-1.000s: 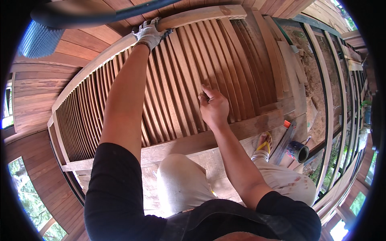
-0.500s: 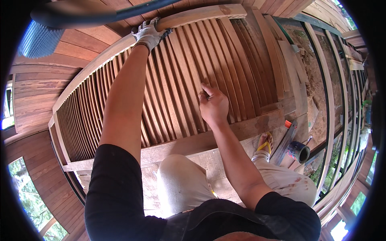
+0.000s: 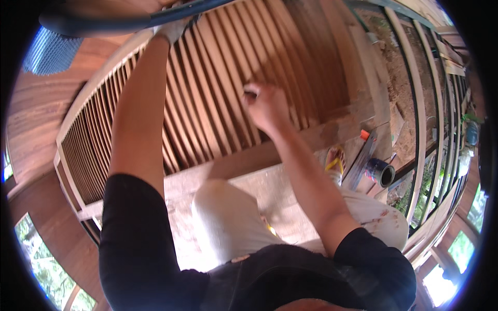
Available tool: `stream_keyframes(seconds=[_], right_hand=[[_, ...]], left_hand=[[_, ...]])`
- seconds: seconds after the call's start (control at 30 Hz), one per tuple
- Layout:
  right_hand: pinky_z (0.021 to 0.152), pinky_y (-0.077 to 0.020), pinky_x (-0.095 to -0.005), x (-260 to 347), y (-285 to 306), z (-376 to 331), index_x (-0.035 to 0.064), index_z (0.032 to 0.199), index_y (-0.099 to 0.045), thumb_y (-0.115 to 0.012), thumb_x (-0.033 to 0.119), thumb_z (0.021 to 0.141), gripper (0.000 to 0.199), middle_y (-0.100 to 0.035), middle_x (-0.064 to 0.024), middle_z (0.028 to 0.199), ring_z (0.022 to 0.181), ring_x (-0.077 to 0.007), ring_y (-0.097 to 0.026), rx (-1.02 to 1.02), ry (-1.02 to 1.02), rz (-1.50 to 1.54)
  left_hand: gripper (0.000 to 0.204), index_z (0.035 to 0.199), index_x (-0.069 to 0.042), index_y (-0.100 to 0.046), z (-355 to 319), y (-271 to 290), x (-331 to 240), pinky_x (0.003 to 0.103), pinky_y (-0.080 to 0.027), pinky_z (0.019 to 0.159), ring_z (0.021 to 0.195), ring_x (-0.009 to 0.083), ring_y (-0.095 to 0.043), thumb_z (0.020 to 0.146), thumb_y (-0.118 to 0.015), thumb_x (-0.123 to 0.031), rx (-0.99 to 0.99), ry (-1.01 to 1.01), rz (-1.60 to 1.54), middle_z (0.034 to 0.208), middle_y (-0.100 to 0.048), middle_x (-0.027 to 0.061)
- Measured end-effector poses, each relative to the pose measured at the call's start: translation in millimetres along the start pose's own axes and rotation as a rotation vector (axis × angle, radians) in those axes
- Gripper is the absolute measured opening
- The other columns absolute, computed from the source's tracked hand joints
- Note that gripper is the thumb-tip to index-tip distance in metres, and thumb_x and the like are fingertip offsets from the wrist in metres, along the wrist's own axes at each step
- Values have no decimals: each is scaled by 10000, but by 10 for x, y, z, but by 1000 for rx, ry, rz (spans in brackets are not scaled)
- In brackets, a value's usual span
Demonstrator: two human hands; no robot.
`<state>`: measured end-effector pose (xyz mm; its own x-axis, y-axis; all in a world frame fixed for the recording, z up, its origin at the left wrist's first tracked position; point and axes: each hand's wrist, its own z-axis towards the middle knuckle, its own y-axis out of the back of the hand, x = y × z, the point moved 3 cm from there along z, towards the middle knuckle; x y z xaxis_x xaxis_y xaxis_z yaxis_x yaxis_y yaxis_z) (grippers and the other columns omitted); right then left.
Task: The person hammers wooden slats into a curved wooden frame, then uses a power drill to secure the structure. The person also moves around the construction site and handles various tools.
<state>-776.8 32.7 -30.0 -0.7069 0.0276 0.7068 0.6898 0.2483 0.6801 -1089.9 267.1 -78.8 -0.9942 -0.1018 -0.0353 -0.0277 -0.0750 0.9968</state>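
Slats of a wooden louvred panel [image 3: 218,98] fill the middle of the view; the panel stands tilted on its long edge, running from near left to far right. Right hand [image 3: 264,106] is curled shut on something small and pale at the fingertips, pressed against the slats mid-panel; too blurred to tell what it is. Left hand [image 3: 174,28], in a light work glove, is clamped over the panel's top rail [image 3: 104,78] at the far edge, probably steadying the frame against the push of the other hand. Bottom rail [image 3: 249,160] sits just beyond the person's knee [image 3: 228,223]. To the right, on the floor: a dark open can [image 3: 381,172], a flat metal bar [image 3: 363,160] beside it, a yellow sandal [image 3: 335,160]. Railing [image 3: 415,119] and bare ground lie further right.
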Motion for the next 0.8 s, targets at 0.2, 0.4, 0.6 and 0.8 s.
stream_keyframes(seconds=[0.2,0.4,0.6,0.8], right_hand=[[875,-564,-402,12,74,32,30,1120,-723,-675,149,883,270,-734,-196,986,944,-335,-712,106,-113,88],[840,-571,-393,-22,20,31,21,1111,-727,-667,129,883,259,-737,-200,951,896,-320,-726,77,-99,113],[820,-574,-382,10,41,-8,19,1117,-726,-670,135,896,256,-742,-190,948,869,-309,-730,78,-114,123],[804,-579,-342,-8,-16,0,29,1149,-719,-711,140,919,256,-748,-186,1025,899,-244,-749,87,-118,88]], left_hand=[[862,1527,-271,-408,-263,276,-110,668,-273,1145,1437,365,-378,820,-659,-695,-18,-43,-50,1547,-420,143],[855,1527,-265,-408,-344,303,-150,652,-282,1143,1429,369,-386,825,-661,-681,-16,-64,-92,1541,-426,148],[847,1528,-260,-407,-379,301,-167,637,-291,1141,1420,372,-394,830,-663,-667,-26,-83,-128,1534,-432,153],[840,1528,-255,-407,-400,298,-142,621,-300,1139,1412,376,-403,835,-664,-653,-33,-95,-146,1528,-438,158]])
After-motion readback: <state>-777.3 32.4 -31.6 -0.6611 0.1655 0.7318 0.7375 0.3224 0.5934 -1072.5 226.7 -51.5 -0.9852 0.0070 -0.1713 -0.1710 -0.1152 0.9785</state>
